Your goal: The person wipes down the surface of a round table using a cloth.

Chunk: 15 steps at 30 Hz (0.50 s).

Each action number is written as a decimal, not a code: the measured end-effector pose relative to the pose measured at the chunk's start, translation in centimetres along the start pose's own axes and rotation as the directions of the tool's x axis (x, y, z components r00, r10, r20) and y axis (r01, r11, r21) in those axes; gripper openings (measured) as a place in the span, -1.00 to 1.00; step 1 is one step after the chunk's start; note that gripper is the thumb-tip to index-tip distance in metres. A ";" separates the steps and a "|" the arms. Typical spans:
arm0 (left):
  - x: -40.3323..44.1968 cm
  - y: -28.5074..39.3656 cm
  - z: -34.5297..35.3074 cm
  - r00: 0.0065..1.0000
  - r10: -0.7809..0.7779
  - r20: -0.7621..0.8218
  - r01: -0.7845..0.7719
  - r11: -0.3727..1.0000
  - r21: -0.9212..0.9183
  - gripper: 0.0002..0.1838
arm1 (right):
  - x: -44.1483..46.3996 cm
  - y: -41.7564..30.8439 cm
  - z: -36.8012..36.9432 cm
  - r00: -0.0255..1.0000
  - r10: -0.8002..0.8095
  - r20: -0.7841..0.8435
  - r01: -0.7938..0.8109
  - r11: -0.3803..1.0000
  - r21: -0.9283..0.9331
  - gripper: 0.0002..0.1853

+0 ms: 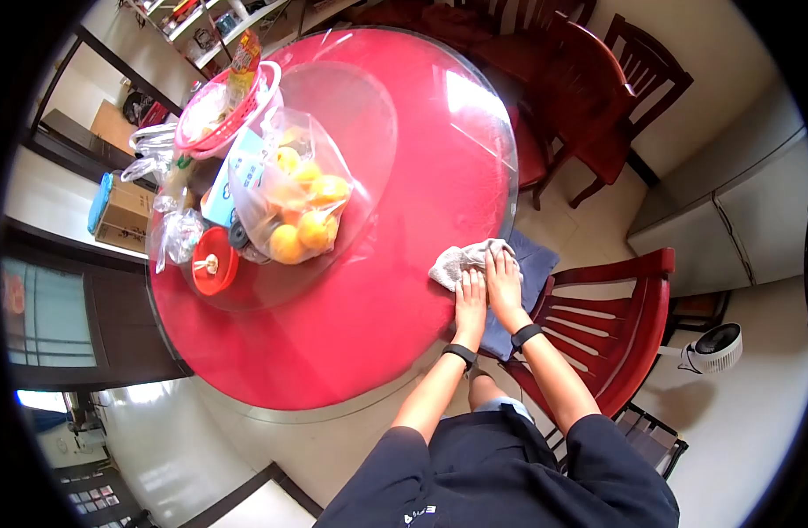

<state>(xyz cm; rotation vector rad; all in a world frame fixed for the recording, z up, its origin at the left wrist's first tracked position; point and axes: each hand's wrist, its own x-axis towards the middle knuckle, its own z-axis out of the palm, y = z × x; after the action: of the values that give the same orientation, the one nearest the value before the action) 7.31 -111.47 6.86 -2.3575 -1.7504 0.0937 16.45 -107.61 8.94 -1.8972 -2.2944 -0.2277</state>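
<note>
A grey-white cloth [459, 263] lies bunched at the right edge of the round, red-covered table [404, 308]. My right hand [504, 280] rests on the cloth's right part, its fingers stretched forward. Close beside it, my left hand [471, 297] lies with straight fingers, the tips touching the cloth's near edge. Neither hand has its fingers wrapped round the cloth. Part of the cloth is hidden under the fingers. Dark bands circle both wrists.
A clear bag of orange fruit [300, 211], a pink basket [217, 119] and a red-lidded container [215, 261] stand on the round glass turntable [382, 106]. A red wooden chair [628, 326] with a blue cushion [531, 264] is close at right. A white fan [714, 349] stands behind it.
</note>
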 end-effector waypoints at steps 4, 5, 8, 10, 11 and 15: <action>-5.5 -2.6 0.2 0.997 0.078 -0.030 -0.079 0.995 -0.058 -0.33 | -4.0 -5.0 -0.7 0.982 0.129 0.138 -0.099 0.973 -0.208 -0.44; -7.1 -3.4 0.3 0.995 0.089 -0.041 -0.092 0.993 -0.070 -0.32 | -4.8 -6.4 -1.5 0.970 0.140 0.200 -0.086 0.963 -0.255 -0.44; -11.8 -6.5 -0.3 0.992 0.119 -0.047 -0.128 0.931 -0.341 -0.23 | -7.1 -9.8 -2.5 0.952 0.072 0.297 0.015 0.960 -0.278 -0.39; -14.9 -8.9 -1.8 0.995 0.072 -0.062 -0.095 0.725 -0.683 -0.15 | -7.7 -11.3 -3.2 0.923 -0.103 0.371 0.184 0.964 -0.191 -0.42; -16.6 -10.3 -2.2 0.998 0.068 0.000 -0.045 0.658 -0.752 -0.19 | -7.9 -11.7 -3.8 0.836 -0.171 0.521 0.170 0.984 0.050 -0.44; -21.9 -17.6 -5.5 0.995 -0.009 0.101 0.099 0.299 -0.949 -0.35 | -5.7 -14.5 -11.8 0.483 -0.474 0.736 -0.272 0.718 0.641 -0.44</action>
<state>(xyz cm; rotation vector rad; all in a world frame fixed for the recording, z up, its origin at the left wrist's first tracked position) -14.77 -128.11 14.25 -2.9833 -2.3053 -1.3036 3.50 -118.31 19.00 -1.5154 -2.3597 1.8046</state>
